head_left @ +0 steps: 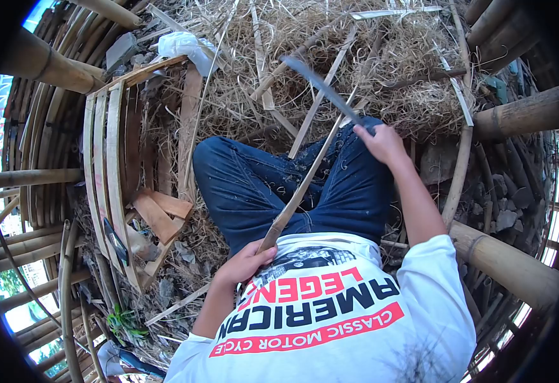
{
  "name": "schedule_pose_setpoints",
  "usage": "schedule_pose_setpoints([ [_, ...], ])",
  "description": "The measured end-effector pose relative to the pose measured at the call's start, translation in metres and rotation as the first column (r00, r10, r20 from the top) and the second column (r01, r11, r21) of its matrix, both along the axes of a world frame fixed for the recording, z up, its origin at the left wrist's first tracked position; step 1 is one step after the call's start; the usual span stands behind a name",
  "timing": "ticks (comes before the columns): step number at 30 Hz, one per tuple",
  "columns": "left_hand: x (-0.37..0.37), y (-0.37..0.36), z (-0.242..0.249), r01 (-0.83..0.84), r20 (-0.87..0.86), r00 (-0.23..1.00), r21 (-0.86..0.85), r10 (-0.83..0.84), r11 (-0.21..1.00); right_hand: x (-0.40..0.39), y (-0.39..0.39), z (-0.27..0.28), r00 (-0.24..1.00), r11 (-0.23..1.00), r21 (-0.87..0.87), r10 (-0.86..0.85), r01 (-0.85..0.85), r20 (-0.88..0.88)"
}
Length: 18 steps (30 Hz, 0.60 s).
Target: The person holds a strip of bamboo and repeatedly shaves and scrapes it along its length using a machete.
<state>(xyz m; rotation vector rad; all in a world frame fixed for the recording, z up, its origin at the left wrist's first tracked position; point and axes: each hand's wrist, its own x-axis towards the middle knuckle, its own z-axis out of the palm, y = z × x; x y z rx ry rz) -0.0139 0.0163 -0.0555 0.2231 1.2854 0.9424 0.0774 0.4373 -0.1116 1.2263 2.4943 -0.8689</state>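
My left hand (249, 263) is closed around the lower end of a long bamboo strip (303, 187), near the hem of the white T-shirt (330, 300). The strip slants up across my lap, over the blue jeans (241, 191), and narrows to a pale tip beside my right knee. My right hand (381, 143) grips the handle of a long-bladed knife (326, 90) at that knee. Its grey blade points up and left, over the shavings, and the strip's upper end lies close to the blade near the handle.
Curly shavings (394, 60) and loose strips cover the ground ahead. On the left stands a slatted wooden crate (114, 147) with reddish wood pieces (158, 217) by it. A white plastic bag (187, 48) lies beyond. Thick bamboo poles (509, 262) flank me on both sides.
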Motion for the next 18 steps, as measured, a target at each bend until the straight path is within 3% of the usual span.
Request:
schedule_pose_setpoints([
  [3, 0.0, 0.006, 0.001, 0.011, 0.013, 1.0, -0.013, -0.011, 1.0, 0.007, -0.03, 0.005, 0.989, 0.983, 0.117, 0.134, -0.14, 0.054],
  [5, 0.004, 0.008, 0.011, 0.031, -0.117, 0.993, -0.006, -0.032, 0.999, 0.006, -0.03, 0.004, 0.987, 0.981, 0.117, 0.148, -0.153, 0.056],
  [8, 0.009, 0.004, 0.019, 0.004, -0.147, 0.989, 0.041, 0.002, 0.999, -0.003, -0.013, 0.002, 0.993, 0.993, 0.085, 0.072, -0.08, 0.095],
  [11, 0.014, 0.001, 0.027, 0.008, -0.16, 0.987, -0.018, -0.011, 1.0, -0.008, 0.016, -0.018, 0.995, 0.994, 0.041, -0.098, 0.098, 0.009],
  [16, 0.013, -0.001, 0.033, 0.081, -0.185, 0.978, -0.063, -0.091, 0.995, -0.016, 0.059, -0.026, 0.981, 0.982, 0.105, -0.167, 0.156, 0.101],
  [18, 0.015, 0.004, 0.039, 0.086, -0.352, 0.931, -0.044, -0.096, 0.995, -0.022, 0.064, -0.032, 0.975, 0.976, 0.121, -0.193, 0.18, 0.106],
])
